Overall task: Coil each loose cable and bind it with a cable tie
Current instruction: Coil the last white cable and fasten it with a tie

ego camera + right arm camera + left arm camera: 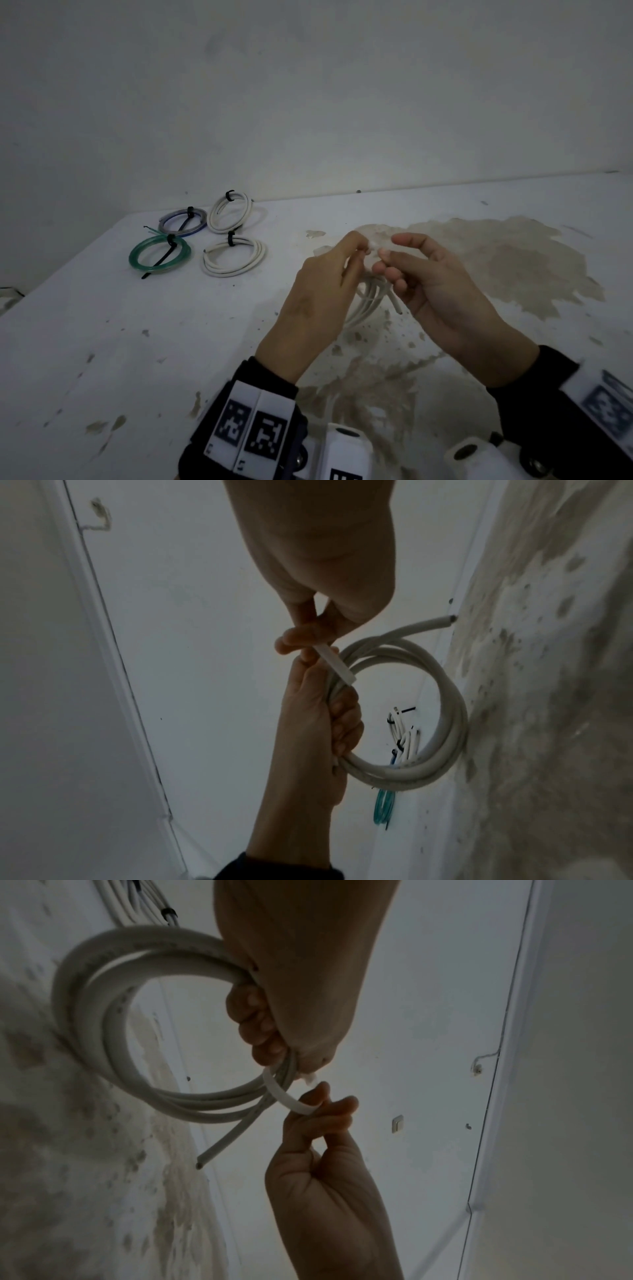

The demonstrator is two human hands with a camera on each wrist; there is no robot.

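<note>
My left hand [346, 260] grips a coil of white cable [103, 1020] just above the table, fingers curled round its strands; one cut end [205, 1158] sticks out. A white cable tie [286, 1095] loops round the coil beside those fingers. My right hand [390, 260] pinches the tie's strap between thumb and forefinger, close against the left fingertips. In the right wrist view the cable tie [335, 666] runs from the right hand's pinch down to the coil [448, 723]. In the head view most of the coil [368, 299] is hidden behind both hands.
Several bound coils lie at the table's far left: a green one [159, 256], a grey-blue one [184, 221] and two white ones [231, 211] [234, 257], each with a black tie. The white table [137, 342] is stained brown under the hands. A wall stands behind.
</note>
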